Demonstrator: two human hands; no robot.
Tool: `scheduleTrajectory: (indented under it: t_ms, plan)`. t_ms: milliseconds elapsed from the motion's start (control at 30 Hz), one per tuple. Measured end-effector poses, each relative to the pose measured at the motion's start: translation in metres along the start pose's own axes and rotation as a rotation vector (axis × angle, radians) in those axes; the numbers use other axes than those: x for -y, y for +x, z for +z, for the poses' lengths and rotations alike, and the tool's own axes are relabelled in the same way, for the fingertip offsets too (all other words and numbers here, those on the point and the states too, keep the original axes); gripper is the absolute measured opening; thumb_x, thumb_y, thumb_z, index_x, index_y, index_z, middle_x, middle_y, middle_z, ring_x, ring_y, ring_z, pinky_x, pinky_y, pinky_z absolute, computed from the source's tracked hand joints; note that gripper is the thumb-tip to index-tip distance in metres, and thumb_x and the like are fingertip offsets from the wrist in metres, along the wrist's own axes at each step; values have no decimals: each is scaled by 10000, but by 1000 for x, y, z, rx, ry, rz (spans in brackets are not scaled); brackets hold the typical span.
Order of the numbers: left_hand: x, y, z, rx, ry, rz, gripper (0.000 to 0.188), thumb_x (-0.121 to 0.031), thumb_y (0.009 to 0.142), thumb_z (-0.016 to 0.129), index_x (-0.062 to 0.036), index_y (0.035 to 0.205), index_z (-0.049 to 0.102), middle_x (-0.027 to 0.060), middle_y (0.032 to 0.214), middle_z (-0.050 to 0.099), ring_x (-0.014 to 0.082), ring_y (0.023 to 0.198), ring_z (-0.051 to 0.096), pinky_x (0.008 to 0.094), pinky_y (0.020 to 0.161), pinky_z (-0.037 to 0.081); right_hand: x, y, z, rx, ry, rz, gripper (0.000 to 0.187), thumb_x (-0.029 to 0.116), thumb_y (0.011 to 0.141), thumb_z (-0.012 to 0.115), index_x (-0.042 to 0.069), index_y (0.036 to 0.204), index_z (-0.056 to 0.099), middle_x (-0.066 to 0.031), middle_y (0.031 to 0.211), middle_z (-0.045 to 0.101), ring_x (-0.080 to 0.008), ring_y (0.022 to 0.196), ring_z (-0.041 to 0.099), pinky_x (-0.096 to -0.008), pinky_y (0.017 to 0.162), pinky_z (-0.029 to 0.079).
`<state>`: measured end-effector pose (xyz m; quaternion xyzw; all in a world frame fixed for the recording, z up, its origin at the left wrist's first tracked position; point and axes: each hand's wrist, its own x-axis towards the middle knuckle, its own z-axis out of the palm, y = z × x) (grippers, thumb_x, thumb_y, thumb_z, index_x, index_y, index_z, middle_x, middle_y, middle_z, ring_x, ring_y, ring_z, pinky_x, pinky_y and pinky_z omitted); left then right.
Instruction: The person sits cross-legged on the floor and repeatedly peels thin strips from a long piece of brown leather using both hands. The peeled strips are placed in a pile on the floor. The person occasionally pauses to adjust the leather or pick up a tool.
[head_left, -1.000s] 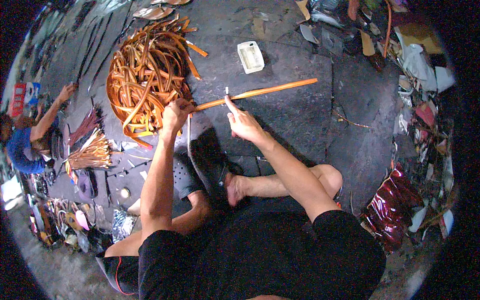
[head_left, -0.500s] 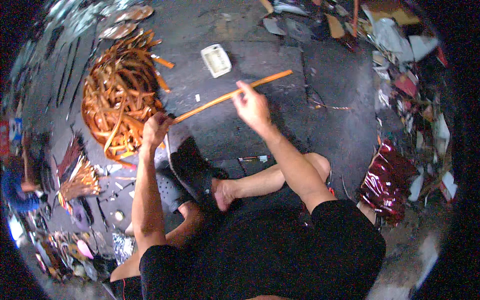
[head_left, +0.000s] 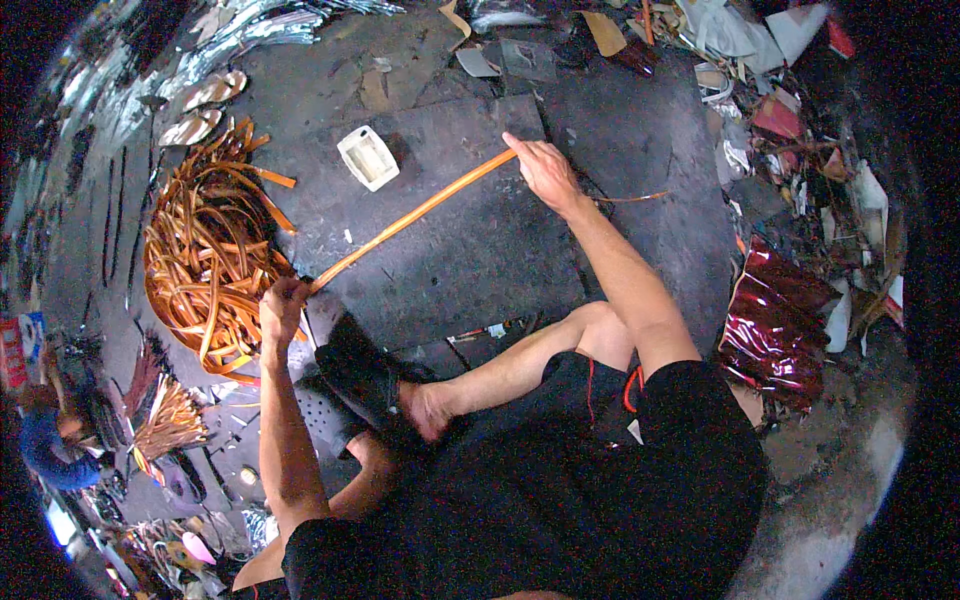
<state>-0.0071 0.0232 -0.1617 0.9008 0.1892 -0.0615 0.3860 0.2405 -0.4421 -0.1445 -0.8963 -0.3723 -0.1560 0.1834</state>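
Observation:
An orange-brown strap (head_left: 415, 216) stretches taut on a slant between my two hands. My left hand (head_left: 282, 318) is closed on its near end, beside the heap of straps. Under those fingers hangs a thin pale rod or cord (head_left: 309, 330); whether I hold it cannot be made out. At the strap's far end, my right hand (head_left: 548, 178) pinches it between thumb and fingers, the other fingers fairly straight. The heap of glossy orange-brown straps (head_left: 205, 265) lies loosely coiled at the left.
A white rectangular tub (head_left: 368, 158) stands beyond the strap on a dark board (head_left: 460, 265). My crossed legs and clogs (head_left: 362, 375) are close below. Dark red glossy sheets (head_left: 770, 330) and scraps lie at the right. Bundled strips (head_left: 170, 420) and a person in blue (head_left: 55, 445) are at the left.
My right hand has slid outward along the strap to its far end, and its fingers have closed there. My left hand keeps its grip. The whole view has shifted somewhat.

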Motion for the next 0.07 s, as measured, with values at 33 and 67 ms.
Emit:
scheduleTrajectory:
  t_ms: [33, 67]
  plan:
    - [-3, 1, 1, 10, -16, -2, 263, -254, 848, 645, -18, 957, 683, 119, 801, 694, 199, 746, 665, 321, 698, 500, -6, -4, 1, 28, -9, -20, 524, 15, 829, 547, 98, 1343, 486, -162, 1071, 646, -322, 931, 620, -436, 856, 484]
    - [-5, 1, 0, 24, 3, -18, 255, -255, 852, 640, -35, 969, 693, 131, 821, 700, 244, 783, 677, 330, 734, 501, -13, -7, 2, 57, -17, -40, 544, 23, 816, 581, 101, 1346, 484, -173, 1113, 639, -312, 954, 622, -435, 872, 482]
